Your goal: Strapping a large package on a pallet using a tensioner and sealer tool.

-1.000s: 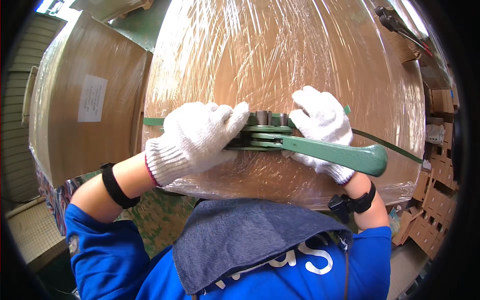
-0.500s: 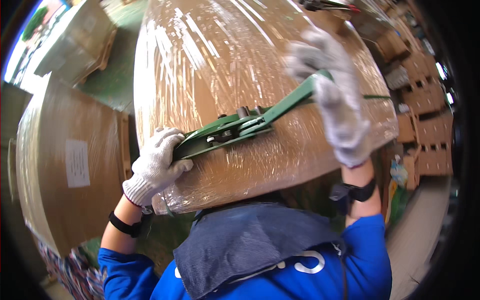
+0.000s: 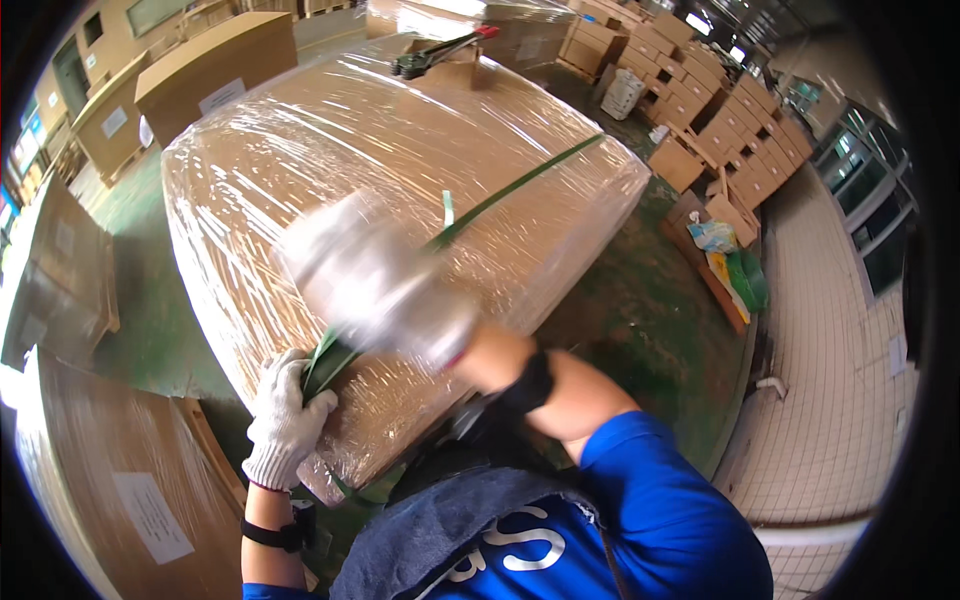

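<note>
A large carton (image 3: 330,150) wrapped in clear stretch film stands in front of me. Across its top runs a green strap (image 3: 525,185), with a short loose piece sticking up near the middle. My left hand (image 3: 283,425), in a white knitted glove, is closed around the end of a green metal strapping tensioner (image 3: 325,367) at the carton's near left edge. Over that tool, my gloved right hand (image 3: 365,275) is smeared by motion. It hides most of the tensioner and its lever, and its fingers cannot be made out.
On the carton's far side lies a long-handled tool (image 3: 435,57) with dark jaws and a red end. Wrapped cartons on pallets, one with a white label (image 3: 153,517), stand at my left. Stacked brown boxes (image 3: 690,85) are at the far right, before a tiled strip (image 3: 800,430).
My right hand has swung left from the lever's raised end to above the tensioner, near my left hand. The left hand keeps its hold. The view has turned, showing more of the room.
</note>
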### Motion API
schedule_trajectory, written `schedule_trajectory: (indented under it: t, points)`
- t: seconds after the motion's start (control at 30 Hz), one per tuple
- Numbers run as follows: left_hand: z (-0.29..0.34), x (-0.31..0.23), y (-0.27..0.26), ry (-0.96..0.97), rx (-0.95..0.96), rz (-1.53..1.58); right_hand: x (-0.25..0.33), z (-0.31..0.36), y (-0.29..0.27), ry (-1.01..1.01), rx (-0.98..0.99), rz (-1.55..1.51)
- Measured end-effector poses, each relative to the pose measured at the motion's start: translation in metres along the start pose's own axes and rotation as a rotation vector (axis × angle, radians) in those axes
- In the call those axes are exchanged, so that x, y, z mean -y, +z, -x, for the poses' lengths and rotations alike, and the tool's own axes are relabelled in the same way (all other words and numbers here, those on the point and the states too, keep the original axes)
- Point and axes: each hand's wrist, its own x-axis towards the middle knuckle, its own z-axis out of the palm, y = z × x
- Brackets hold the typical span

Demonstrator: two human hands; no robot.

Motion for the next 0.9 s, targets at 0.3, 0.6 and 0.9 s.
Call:
schedule_trajectory:
  t: [0.3, 0.6, 0.9]
  points:
    - [-0.009, -0.039, -0.011, -0.075, 0.013, -0.006, -0.062, 0.024, -0.086, 0.303, -0.381, -0.245]
    - [-0.015, -0.050, -0.022, -0.192, 0.168, -0.029, -0.065, 0.023, -0.097, 0.080, -0.096, -0.388]
    - [-0.002, -0.015, 0.030, -0.154, -0.020, -0.226, 0.007, -0.015, 0.026, -0.305, 0.503, 0.341]
